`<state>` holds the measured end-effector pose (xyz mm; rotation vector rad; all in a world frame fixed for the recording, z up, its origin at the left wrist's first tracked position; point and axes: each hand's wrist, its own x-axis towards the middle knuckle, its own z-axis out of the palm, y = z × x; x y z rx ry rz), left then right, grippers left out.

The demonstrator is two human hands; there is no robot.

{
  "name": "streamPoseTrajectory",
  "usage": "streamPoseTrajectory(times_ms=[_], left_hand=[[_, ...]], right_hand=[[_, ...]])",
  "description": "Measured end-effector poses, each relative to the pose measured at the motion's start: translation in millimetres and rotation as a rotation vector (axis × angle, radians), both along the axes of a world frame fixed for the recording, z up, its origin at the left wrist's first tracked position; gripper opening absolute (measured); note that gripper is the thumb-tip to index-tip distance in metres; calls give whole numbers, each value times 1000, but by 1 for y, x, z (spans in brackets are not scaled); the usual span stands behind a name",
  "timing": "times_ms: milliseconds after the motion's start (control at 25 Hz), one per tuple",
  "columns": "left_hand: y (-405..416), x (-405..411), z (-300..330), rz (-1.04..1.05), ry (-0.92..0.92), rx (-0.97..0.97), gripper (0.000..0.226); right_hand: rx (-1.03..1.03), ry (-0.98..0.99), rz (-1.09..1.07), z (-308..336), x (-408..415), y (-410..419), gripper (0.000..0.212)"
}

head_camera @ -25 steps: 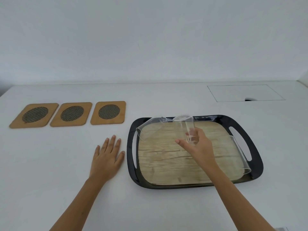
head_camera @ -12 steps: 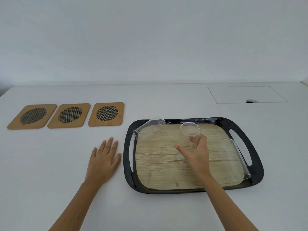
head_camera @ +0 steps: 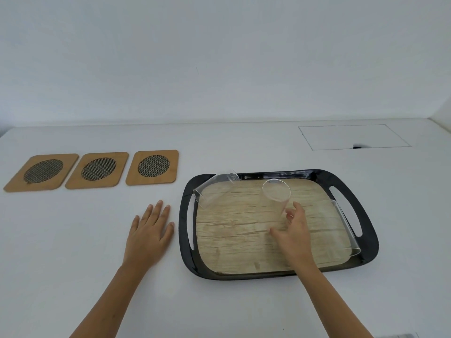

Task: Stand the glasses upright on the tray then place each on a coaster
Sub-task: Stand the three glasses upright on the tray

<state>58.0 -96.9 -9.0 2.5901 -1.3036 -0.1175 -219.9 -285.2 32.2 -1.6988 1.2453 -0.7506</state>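
now right hand [head_camera: 294,234] fingers [head_camera: 296,206] touch upright glass [head_camera: 277,195] on tray [head_camera: 366,259].

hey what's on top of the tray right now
Three clear glasses sit on the tray: one lying at the back-left corner, one lying along the right edge, and a middle glass held at its base by the right hand, which hides that base.

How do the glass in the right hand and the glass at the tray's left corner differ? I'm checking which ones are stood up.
The held glass is near upright, mouth up, gripped low by the right hand; the corner glass lies tipped against the tray rim, untouched. The held one sits mid-tray, the other at the edge. Both are clear and empty.
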Motion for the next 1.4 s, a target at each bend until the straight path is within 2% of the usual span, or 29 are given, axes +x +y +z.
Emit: streamPoseTrajectory(times_ms=[80,160,240,280,400,480,560,680,760,920,1000,1160,1400], left_hand=[[0,0,1,-1,0,-1,67],[-1,0,1,-3,2,0,65],[-1,-1,1,-3,4,-7,64],[-1,-2,1,-3,2,-11,64],[0,-3,1,-1,2,-22,63],[1,-4,1,2,5,-27,63],[1,-4,2,3,7,-27,63],[0,-4,2,8,7,-26,62],[0,-4,3,11,7,-29,61],[0,-4,4,11,5,-31,60],[1,-3,4,11,10,-30,60],[0,-4,4,12,10,-32,60],[0,-3,4,17,13,-51,60]], right_hand=[[-113,-13,-122,10,-16,5,63],[-327,31,-235,27,-31,1,53],[-514,278,-307,43,-46,-12,59],[-530,441,-314,49,-52,-21,65],[-290,839,-197,58,-69,-40,84],[-97,962,-116,57,-75,-47,92],[42,987,-81,57,-76,-50,83],[83,908,-120,55,-75,-60,50],[94,727,-136,50,-75,-68,54],[43,232,-191,38,-64,-73,70],[-18,90,-213,32,-55,-72,70],[-85,-44,-241,22,-45,-70,68],[-109,-84,-261,14,-44,-70,67]])
